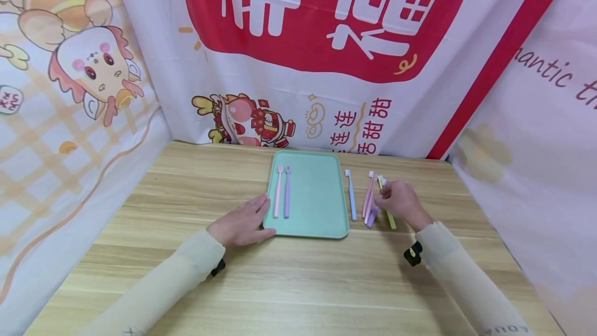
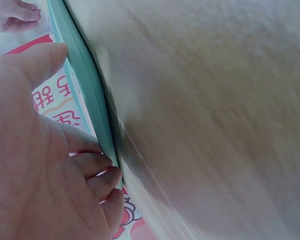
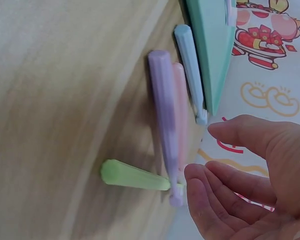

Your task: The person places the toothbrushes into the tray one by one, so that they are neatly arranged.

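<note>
My left hand (image 1: 244, 222) rests at the left edge of a mint-green tray (image 1: 317, 196), fingers extended along the rim and thumb at its near left corner. On the tray's left side lie a pink toothbrush (image 1: 278, 196) and a lilac toothbrush (image 1: 287, 196), side by side. My right hand (image 1: 400, 202) is over a loose group of toothbrushes right of the tray. In the right wrist view its thumb and bent fingers stand apart, fingertips close to the head of a purple toothbrush (image 3: 162, 105). A pink toothbrush (image 3: 180, 110) and a green toothbrush (image 3: 132, 175) lie around it.
A light blue toothbrush (image 1: 352, 196) lies between the tray and the group. All of it is on a wood-grain table (image 1: 298, 284). A printed cloth (image 1: 317, 87) hangs behind the table, with more cloth at both sides. Each wrist wears a small black device (image 1: 412, 254).
</note>
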`<state>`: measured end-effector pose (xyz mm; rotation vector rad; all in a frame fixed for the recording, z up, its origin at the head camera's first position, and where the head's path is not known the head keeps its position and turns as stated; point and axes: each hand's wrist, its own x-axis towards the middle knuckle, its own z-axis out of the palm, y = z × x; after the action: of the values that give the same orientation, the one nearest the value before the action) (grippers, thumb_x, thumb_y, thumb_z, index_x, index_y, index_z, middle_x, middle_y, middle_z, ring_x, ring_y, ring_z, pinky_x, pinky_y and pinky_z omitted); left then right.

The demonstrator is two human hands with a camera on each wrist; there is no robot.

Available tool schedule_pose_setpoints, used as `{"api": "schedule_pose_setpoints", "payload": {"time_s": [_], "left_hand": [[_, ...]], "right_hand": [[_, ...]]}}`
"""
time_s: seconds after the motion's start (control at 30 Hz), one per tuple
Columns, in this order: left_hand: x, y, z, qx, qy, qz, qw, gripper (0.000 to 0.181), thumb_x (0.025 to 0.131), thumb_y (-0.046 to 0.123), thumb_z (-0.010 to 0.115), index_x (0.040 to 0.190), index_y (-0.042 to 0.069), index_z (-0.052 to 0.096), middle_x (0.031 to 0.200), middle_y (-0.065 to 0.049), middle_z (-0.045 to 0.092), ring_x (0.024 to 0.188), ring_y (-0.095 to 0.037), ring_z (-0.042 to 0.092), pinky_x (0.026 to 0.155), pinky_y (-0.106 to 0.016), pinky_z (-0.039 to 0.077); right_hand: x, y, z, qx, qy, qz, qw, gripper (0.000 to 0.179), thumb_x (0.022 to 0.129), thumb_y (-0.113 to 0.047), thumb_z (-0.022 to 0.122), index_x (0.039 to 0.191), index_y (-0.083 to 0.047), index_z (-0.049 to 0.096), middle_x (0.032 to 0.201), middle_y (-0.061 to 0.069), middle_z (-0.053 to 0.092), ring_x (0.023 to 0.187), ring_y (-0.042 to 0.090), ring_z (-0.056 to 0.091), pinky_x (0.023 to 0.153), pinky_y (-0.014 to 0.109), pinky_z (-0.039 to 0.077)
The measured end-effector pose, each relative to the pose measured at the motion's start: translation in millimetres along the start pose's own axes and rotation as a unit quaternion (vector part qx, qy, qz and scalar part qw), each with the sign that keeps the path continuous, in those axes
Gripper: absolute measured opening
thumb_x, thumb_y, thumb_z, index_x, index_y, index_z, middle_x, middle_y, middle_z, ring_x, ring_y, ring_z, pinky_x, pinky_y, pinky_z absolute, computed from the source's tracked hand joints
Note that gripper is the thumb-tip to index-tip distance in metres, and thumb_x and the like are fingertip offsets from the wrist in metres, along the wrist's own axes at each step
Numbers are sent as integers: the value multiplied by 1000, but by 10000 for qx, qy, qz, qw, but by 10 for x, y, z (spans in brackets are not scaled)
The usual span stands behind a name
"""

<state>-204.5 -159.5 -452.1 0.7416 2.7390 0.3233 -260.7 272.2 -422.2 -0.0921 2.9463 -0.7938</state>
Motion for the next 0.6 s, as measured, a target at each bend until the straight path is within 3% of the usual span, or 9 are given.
{"api": "schedule_pose_setpoints", "payload": {"time_s": [0.6], "left_hand": [[21, -8, 12, 0, 0, -6, 10000, 93, 106, 60, 50, 167, -2, 19, 178, -20, 10, 166, -36, 14, 135, -53, 20]], "right_hand": [[29, 94, 296, 36, 468, 409, 9981, 17, 94, -13, 76, 104, 1, 77, 94, 15, 73, 77, 22, 64, 60, 26, 55]]}}
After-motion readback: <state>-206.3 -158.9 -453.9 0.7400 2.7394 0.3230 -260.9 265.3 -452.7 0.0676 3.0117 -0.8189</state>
